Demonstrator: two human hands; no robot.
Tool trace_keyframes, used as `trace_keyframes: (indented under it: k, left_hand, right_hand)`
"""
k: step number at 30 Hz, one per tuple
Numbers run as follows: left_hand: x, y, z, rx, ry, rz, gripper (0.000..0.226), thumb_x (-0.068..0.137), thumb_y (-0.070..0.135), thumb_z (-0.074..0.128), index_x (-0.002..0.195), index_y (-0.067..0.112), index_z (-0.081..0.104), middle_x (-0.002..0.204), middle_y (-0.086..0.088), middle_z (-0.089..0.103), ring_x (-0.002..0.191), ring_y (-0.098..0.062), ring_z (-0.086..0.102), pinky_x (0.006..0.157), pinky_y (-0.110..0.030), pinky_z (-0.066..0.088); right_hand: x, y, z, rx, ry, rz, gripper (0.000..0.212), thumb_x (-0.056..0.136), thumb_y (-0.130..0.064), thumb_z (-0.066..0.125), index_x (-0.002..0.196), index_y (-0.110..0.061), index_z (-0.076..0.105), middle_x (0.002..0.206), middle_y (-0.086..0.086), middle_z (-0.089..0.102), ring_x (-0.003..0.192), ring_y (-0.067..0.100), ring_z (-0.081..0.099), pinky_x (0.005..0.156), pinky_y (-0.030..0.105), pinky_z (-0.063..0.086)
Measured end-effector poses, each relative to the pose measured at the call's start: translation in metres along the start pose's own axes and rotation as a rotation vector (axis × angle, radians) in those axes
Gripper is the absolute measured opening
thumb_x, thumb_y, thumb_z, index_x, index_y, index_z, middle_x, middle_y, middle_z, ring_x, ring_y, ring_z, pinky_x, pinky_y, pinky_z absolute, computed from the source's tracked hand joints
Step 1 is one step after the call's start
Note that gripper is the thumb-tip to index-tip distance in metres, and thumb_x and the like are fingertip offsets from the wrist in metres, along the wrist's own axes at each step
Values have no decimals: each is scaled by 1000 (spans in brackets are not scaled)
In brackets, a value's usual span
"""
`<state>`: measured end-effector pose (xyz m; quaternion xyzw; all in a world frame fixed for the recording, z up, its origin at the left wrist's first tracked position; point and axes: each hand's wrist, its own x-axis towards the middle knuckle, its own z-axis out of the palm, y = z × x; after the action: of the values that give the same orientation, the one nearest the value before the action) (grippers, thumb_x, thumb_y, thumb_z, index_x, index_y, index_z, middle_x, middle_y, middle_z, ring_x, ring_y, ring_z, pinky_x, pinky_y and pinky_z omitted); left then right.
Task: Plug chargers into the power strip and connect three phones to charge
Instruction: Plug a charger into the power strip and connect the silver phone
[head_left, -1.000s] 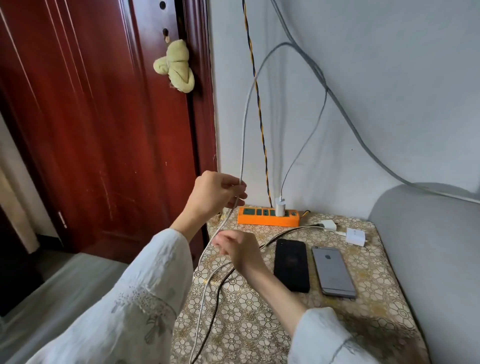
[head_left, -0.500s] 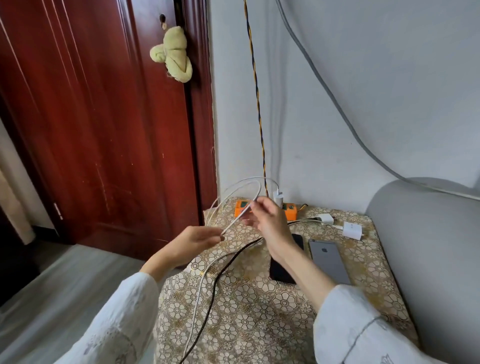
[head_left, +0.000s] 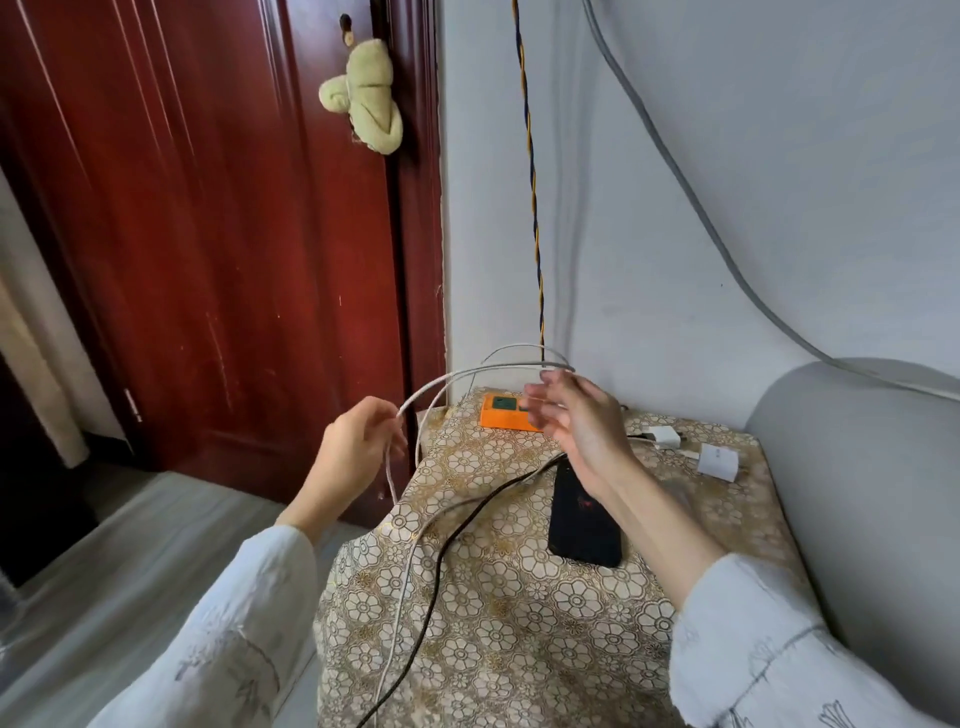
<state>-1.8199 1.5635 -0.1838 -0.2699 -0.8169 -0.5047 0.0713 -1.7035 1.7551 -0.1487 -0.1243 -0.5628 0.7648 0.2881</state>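
Pinching white cable (head_left: 441, 385), left hand (head_left: 353, 453) raised beside surface (head_left: 498, 613), right hand (head_left: 576, 421) fingers spread, loose, blurred, over orange power strip (head_left: 501, 413), black phone (head_left: 584, 514) below wrist.

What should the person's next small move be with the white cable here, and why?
Probably run the left hand along the white cable to find its free end and bring it to the black phone. The cable loops loose above the orange power strip, the right hand is open, and nothing visibly plugs into the phone.
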Motion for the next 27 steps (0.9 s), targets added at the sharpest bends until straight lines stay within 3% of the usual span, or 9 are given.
trace_keyframes:
  k: [4, 8, 10, 13, 15, 17, 20, 24, 27]
  left_hand:
    - [8, 37, -15, -94, -19, 97, 6, 88, 6, 54, 87, 4, 60, 66, -6, 66, 57, -27, 67, 59, -38, 58]
    - [10, 72, -21, -271, -28, 120, 5, 88, 6, 55, 86, 3, 59, 68, -9, 67, 53, -19, 68, 57, -35, 60]
    - [11, 86, -24, -388, -18, 104, 7, 88, 7, 56, 81, 6, 59, 68, -9, 69, 55, -20, 69, 56, -32, 59]
    - [13, 98, -30, -490, 1, 93, 9, 88, 8, 56, 80, 8, 59, 62, -3, 71, 56, -23, 70, 53, -29, 57]
    - [13, 100, -31, -519, 10, 87, 8, 89, 10, 55, 81, 8, 58, 62, -3, 71, 59, -24, 70, 53, -28, 57]
    - [12, 95, -31, -544, 42, 68, 9, 89, 14, 55, 86, 7, 59, 65, -5, 72, 62, -24, 71, 56, -30, 58]
    - [6, 76, -26, -461, 42, 20, 20, 88, 19, 57, 101, 3, 60, 79, -7, 72, 71, -18, 72, 63, -27, 59]
    - [-8, 47, -15, -191, -74, -76, 41, 82, 12, 64, 121, 2, 53, 102, -13, 70, 95, -21, 66, 92, -42, 51]
    - [-8, 43, -15, -131, -76, -98, 34, 82, 15, 65, 114, 4, 62, 98, -10, 72, 95, -17, 65, 93, -39, 50]
  right_hand:
    - [-16, 42, 17, -356, -185, 117, 26, 88, -12, 51, 113, -5, 58, 106, 9, 64, 94, 23, 63, 87, 37, 52]
    - [-30, 73, 45, -612, -391, 57, 38, 86, -28, 57, 121, -16, 55, 118, -1, 62, 90, 17, 63, 86, 29, 49]
    - [-33, 82, 55, -721, -423, -6, 39, 85, -34, 55, 121, -18, 56, 117, -3, 64, 93, 11, 61, 83, 18, 43]
    - [-35, 88, 63, -661, -435, -112, 27, 84, -23, 57, 106, -9, 66, 88, -3, 70, 70, -9, 56, 66, 7, 45]
    - [-33, 87, 65, -674, -442, -168, 20, 86, -19, 55, 94, -6, 68, 63, -12, 59, 47, -11, 48, 49, 5, 37]
    - [-29, 83, 64, -741, -462, -183, 17, 88, -21, 49, 87, -14, 64, 63, -14, 53, 49, -11, 46, 52, 7, 35]
    - [-20, 75, 62, -724, -425, -195, 19, 92, -20, 42, 80, -24, 55, 77, -14, 59, 65, -10, 53, 63, 12, 42]
    - [-12, 59, 59, -599, -339, -251, 16, 92, -11, 46, 96, -10, 61, 81, -6, 62, 68, 1, 57, 59, 13, 45]
    - [-15, 62, 57, -592, -343, -261, 17, 90, -12, 50, 99, -8, 64, 82, -4, 64, 70, 4, 58, 63, 16, 47]
